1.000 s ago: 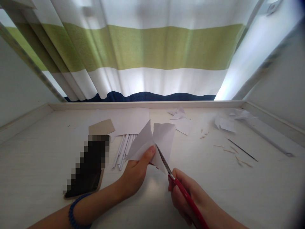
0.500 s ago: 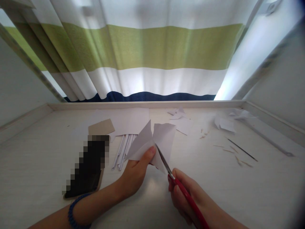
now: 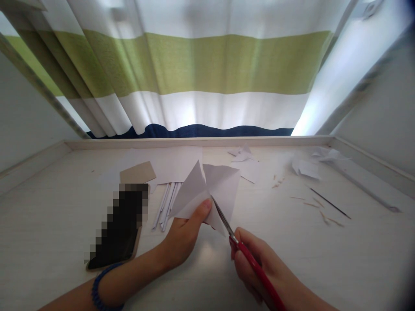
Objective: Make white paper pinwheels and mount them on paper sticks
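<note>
A white sheet of paper (image 3: pixel 223 183), slit from its far edge and lower right side, is held up over the table. My left hand (image 3: pixel 186 233) pinches it near the middle, thumb on top; the fingers beneath are mostly hidden. In my right hand (image 3: pixel 256 259) are red-handled scissors (image 3: pixel 223 218), gripped by the handles. Their blades look nearly closed, with the tip at the paper's centre beside my left thumb. Behind the paper's left side lie several rolled paper sticks (image 3: pixel 167 207), partly covered by it.
A blurred-out phone (image 3: pixel 113 250) lies at left, near a brown card piece (image 3: pixel 138 172). White sheets (image 3: pixel 177 162) and a small paper pinwheel (image 3: pixel 241 152) are at the back. On the right are wooden bits (image 3: pixel 313 205), a thin dark rod (image 3: pixel 330 203) and crumpled paper (image 3: pixel 306 167).
The far flaps of the paper have tilted slightly left, and the slit between them looks a little narrower. Both hands and the scissors have hardly moved.
</note>
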Demonstrator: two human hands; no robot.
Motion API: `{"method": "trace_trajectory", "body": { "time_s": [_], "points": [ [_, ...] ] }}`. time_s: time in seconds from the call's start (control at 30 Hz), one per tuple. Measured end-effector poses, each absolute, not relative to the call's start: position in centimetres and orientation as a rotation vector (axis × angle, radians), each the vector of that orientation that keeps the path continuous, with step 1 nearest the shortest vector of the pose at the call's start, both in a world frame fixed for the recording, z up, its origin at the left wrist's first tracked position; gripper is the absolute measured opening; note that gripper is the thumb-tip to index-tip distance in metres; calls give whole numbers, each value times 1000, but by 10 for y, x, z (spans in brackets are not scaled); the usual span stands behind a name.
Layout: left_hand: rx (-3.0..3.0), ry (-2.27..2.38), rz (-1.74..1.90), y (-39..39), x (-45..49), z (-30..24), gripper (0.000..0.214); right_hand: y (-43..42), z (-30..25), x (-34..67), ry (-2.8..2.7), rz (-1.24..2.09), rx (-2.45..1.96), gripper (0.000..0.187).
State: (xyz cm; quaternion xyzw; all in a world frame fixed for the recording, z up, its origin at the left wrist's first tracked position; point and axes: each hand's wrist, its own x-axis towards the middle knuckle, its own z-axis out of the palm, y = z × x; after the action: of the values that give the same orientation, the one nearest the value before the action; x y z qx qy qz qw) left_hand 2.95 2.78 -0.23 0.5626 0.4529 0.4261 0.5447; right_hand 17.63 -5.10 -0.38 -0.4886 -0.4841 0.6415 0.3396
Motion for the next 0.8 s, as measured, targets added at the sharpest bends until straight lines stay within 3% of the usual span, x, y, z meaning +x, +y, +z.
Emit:
{"method": "trace_trajectory", "body": {
  "time_s": [0.43,0.8],
  "points": [
    [1281,1088,933,26,29,-4,30,-48,-9,175,-1303,1615,-1334,28],
    [1119,1015,1182,39,29,12,22,-52,-4,170,-1267,1472,-1355,25]
  ]
}}
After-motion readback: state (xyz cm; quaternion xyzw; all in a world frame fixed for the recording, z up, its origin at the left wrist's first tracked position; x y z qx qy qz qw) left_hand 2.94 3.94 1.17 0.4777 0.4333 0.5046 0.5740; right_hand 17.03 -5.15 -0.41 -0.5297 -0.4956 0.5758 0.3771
